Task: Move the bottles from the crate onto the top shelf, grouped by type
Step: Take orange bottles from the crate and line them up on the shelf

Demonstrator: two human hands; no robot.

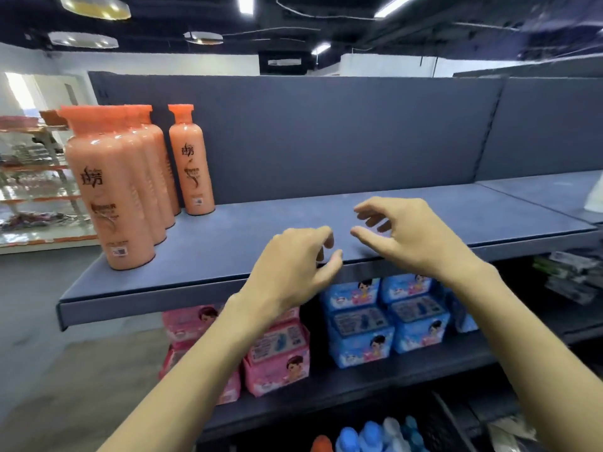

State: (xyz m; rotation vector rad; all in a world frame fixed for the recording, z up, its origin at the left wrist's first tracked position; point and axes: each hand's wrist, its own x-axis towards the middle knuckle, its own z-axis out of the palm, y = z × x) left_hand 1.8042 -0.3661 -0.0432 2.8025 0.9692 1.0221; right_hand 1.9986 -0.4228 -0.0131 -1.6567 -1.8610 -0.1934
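Standing orange bottles (pixel 111 190) on top shelf (pixel 261 216)

The left hand (pixel 293 265) and right hand (pixel 408 236) hover empty, fingers loosely curled, over the front edge of the top shelf (pixel 440 210). Orange bottles (pixel 107 190) stand at its left end. Pink packs (pixel 277 353) and blue packs (pixel 385 324) sit on the shelf below.

Bright ceiling strip lights (pixel 245 3) overhead; wide-angle bending at edges, corners softly blurred.
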